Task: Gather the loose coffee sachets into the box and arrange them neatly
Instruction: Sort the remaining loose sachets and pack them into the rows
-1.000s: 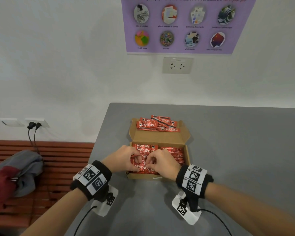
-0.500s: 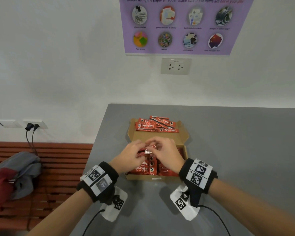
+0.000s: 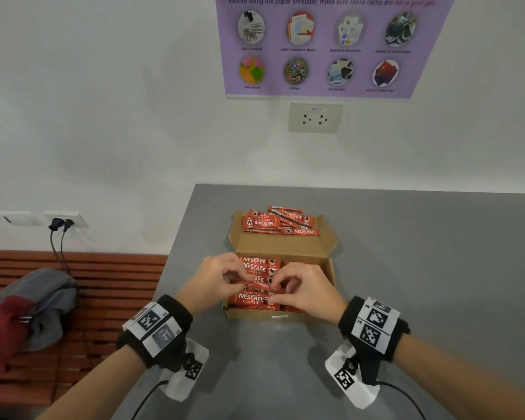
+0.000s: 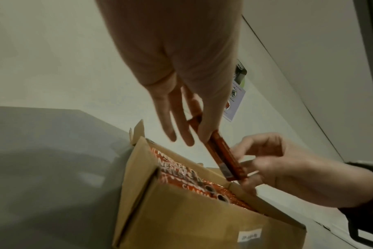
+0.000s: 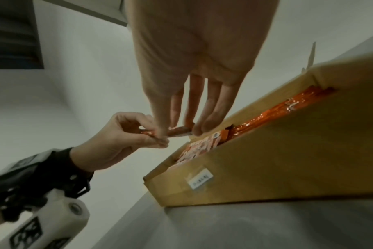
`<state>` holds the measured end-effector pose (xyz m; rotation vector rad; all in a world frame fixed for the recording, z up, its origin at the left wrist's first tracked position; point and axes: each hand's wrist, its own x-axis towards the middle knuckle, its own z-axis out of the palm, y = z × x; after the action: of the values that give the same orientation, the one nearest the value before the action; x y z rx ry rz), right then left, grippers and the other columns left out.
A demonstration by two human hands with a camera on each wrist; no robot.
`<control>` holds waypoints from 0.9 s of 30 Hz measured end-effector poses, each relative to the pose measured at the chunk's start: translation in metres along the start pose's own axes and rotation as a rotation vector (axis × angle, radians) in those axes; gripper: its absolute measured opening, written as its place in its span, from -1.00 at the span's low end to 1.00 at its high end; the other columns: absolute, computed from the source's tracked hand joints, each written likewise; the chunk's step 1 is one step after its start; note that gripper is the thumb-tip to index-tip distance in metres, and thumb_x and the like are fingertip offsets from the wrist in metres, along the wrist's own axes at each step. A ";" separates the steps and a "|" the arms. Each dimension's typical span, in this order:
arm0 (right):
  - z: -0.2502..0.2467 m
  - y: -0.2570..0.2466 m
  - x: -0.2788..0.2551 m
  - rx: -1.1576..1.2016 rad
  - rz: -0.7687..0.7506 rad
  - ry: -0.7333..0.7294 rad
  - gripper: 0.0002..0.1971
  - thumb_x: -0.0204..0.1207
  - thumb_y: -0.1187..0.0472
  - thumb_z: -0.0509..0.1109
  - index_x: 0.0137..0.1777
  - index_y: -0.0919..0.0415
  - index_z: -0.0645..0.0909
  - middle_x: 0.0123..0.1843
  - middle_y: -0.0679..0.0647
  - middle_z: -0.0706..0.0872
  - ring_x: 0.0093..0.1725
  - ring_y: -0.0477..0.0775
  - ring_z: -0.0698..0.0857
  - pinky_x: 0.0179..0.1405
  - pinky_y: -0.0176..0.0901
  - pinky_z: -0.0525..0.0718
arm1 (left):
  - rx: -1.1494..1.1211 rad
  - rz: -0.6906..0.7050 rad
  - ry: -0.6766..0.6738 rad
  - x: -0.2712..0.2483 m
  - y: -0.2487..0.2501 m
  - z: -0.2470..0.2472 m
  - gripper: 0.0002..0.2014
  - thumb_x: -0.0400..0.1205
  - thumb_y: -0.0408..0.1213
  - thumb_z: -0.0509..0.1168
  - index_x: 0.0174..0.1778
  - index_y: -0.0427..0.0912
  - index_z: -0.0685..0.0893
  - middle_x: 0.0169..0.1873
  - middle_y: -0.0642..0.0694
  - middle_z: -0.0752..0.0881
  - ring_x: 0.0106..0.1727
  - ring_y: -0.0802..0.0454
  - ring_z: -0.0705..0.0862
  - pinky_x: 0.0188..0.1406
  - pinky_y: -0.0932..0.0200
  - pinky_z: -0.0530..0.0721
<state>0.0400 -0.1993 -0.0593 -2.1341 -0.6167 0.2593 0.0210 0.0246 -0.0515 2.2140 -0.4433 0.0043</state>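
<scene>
An open cardboard box (image 3: 249,314) sits on the grey table, with rows of red Nescafe sachets (image 3: 255,298) lying flat in its left half. More sachets (image 3: 281,223) lie in a loose pile on the far part of the open lid (image 3: 285,247). My left hand (image 3: 240,278) and right hand (image 3: 281,284) each pinch one end of a single red sachet (image 3: 261,284), just above the left row. The left wrist view shows that sachet (image 4: 224,156) edge-on between my left hand (image 4: 194,134) and my right hand (image 4: 277,166). It also appears (image 5: 177,132) under my right hand (image 5: 181,129).
The table's left edge (image 3: 176,253) runs close to the box. Beyond it a red slatted bench (image 3: 109,286) carries grey and red clothing (image 3: 28,310). Plugs and cables (image 3: 59,234) hang from a wall socket. The wall stands just behind the table.
Both hands rose from the box's near end toward its far end with a sachet between them. They have since come back toward me over the left row.
</scene>
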 end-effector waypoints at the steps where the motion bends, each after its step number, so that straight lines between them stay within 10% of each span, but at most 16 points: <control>1: 0.001 0.000 0.001 0.044 0.019 0.008 -0.75 0.40 0.07 0.52 0.05 0.09 0.69 0.06 -0.04 0.72 -0.21 -0.07 0.73 -0.15 -0.23 0.74 | 0.013 0.052 0.046 0.000 -0.002 0.001 -0.89 0.43 -0.43 0.49 -0.19 -0.17 0.78 -0.12 0.23 0.62 0.06 0.45 0.60 0.03 0.48 0.65; 8: -0.001 -0.005 0.011 0.110 0.076 0.031 -0.83 0.56 0.18 0.37 0.12 0.15 0.65 -0.27 -0.04 0.73 -0.37 -0.15 0.70 -0.21 -0.30 0.72 | 0.044 0.261 0.240 0.003 -0.005 0.003 -0.90 0.41 -0.38 0.50 -0.20 -0.19 0.78 -0.05 0.36 0.60 0.06 0.39 0.60 0.06 0.53 0.58; 16: -0.006 -0.011 0.019 0.025 -0.050 0.086 -0.81 0.45 0.22 0.48 0.04 0.02 0.66 -0.15 -0.12 0.71 -0.25 -0.26 0.62 -0.16 -0.43 0.59 | -0.033 -0.100 -0.112 0.008 0.014 0.006 -0.64 0.48 -0.19 0.49 0.20 -0.07 0.67 0.07 0.06 0.72 0.00 0.25 0.70 0.07 0.34 0.68; 20: -0.002 -0.026 0.025 0.124 -0.107 0.143 -0.63 0.43 0.24 0.50 0.19 -0.01 0.53 -0.15 -0.10 0.70 -0.25 -0.21 0.65 -0.19 -0.44 0.61 | 0.128 -0.024 0.133 0.016 0.020 0.017 -0.82 0.53 -0.21 0.44 -0.04 -0.21 0.79 -0.24 0.04 0.71 -0.23 0.22 0.60 -0.19 0.42 0.54; 23: 0.001 -0.026 0.027 0.154 -0.069 0.157 -0.55 0.50 0.17 0.44 0.36 0.05 0.42 0.01 -0.05 0.67 -0.16 -0.13 0.68 -0.14 -0.37 0.65 | -0.193 -0.167 0.416 0.022 0.018 0.020 -0.93 0.49 -0.27 0.47 -0.18 -0.17 0.77 -0.23 -0.11 0.78 -0.23 0.04 0.75 -0.21 0.19 0.73; 27: 0.013 -0.018 0.021 0.062 -0.017 0.012 -0.68 0.59 0.13 0.32 0.32 0.18 0.53 0.09 -0.08 0.67 -0.11 -0.33 0.64 -0.16 -0.52 0.58 | -0.461 -0.283 0.434 0.024 0.023 0.021 -0.82 0.44 -0.35 0.50 -0.11 -0.11 0.66 -0.23 -0.06 0.77 -0.29 0.07 0.78 -0.25 0.13 0.77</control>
<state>0.0471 -0.1705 -0.0518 -2.0691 -0.6120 0.2534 0.0332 -0.0119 -0.0437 1.7358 0.1055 0.2066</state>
